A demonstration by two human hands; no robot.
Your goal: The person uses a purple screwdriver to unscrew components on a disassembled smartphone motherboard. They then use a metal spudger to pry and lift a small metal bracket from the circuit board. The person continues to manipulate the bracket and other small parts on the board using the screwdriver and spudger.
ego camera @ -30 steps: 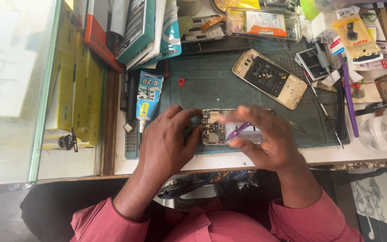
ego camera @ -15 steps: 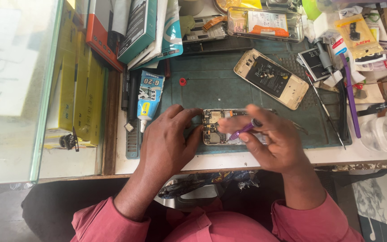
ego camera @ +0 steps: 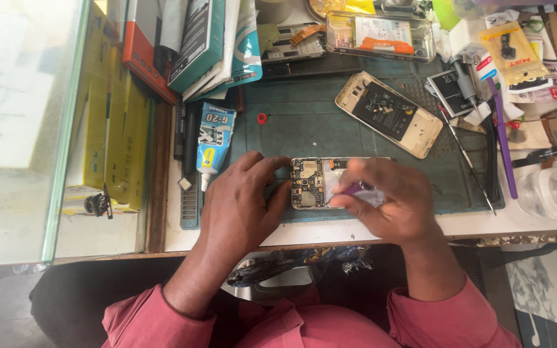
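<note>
Teal green work mat [ego camera: 304, 122], gold-edged phone frame [ego camera: 389, 114], purple tool [ego camera: 356, 189], pink-red sleeves [ego camera: 459, 322].

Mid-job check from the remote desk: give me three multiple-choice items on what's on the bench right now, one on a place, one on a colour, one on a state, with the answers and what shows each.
1. Where does the glue tube lie relative to the opened phone under the hands?
A. To its left, at the mat's edge
B. On top of it
C. To its right, by the clear cup

2. What colour is the work mat?
A. Red
B. Dark green
C. White

3. What is the state of the phone being worked on?
A. Sealed, screen lit
B. Back off, circuit board showing
C. Wrapped in a bag

Answers:
1 A, the tube sits left of the left hand, at the mat's edge.
2 B, the bare mat reads dark green.
3 B, the board is exposed beside the right hand, which pinches a small purple tool.
</note>
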